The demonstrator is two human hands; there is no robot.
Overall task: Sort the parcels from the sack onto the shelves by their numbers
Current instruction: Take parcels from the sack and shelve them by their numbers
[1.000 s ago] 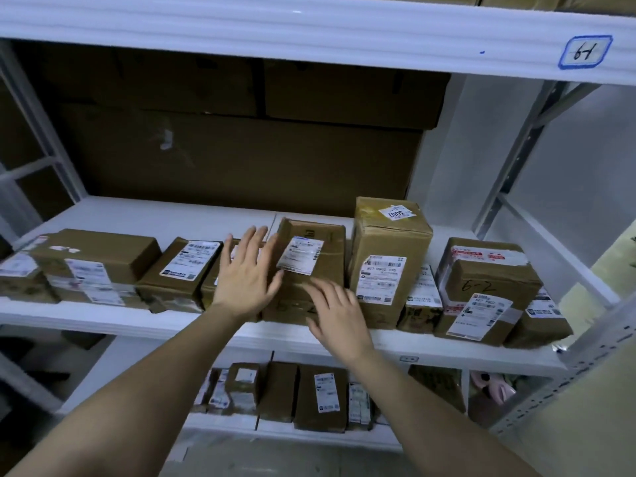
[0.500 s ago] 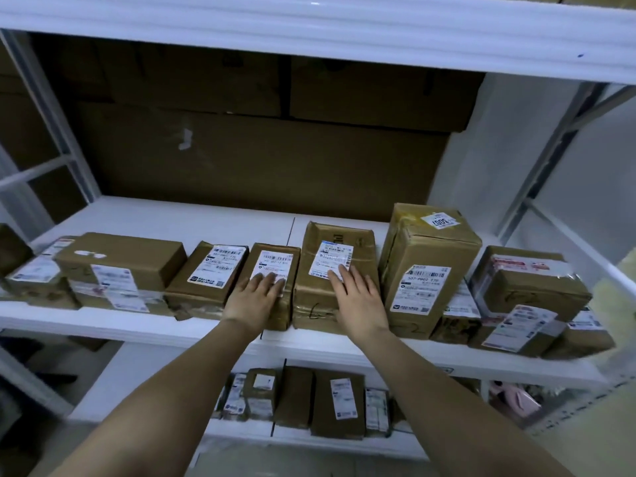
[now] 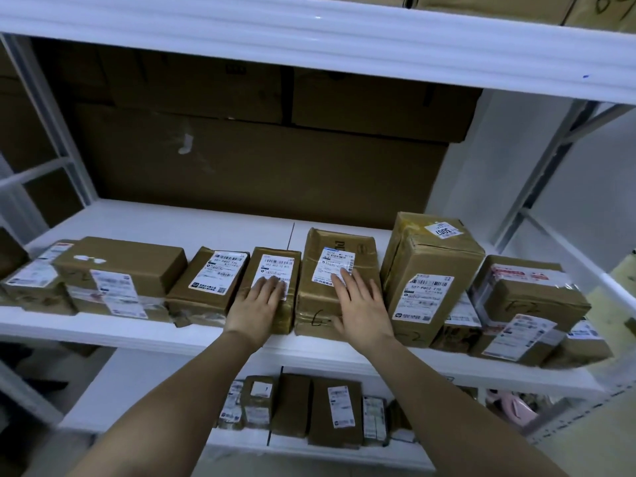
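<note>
A row of brown cardboard parcels with white labels lines the front of the middle shelf [image 3: 213, 222]. My left hand [image 3: 256, 304] lies flat, fingers together, on a narrow parcel [image 3: 275, 263] near the middle. My right hand [image 3: 358, 304] rests flat with spread fingers on the wider parcel [image 3: 344, 249] next to it, which has a "6" written on its front. Neither hand grips anything. A taller parcel [image 3: 426, 270] with a "3007" sticker stands just to the right. No sack is in view.
Large brown cartons [image 3: 241, 160] fill the back of the middle shelf. More parcels [image 3: 516, 304] crowd its right end and others [image 3: 117, 273] its left. The lower shelf [image 3: 137, 383] holds several small parcels [image 3: 334, 407]. A white upper shelf beam [image 3: 309, 32] runs overhead.
My left hand dropped from the wider parcel's side onto the narrow parcel. My right hand slid up onto the wider parcel's top. The view shifted left and closer.
</note>
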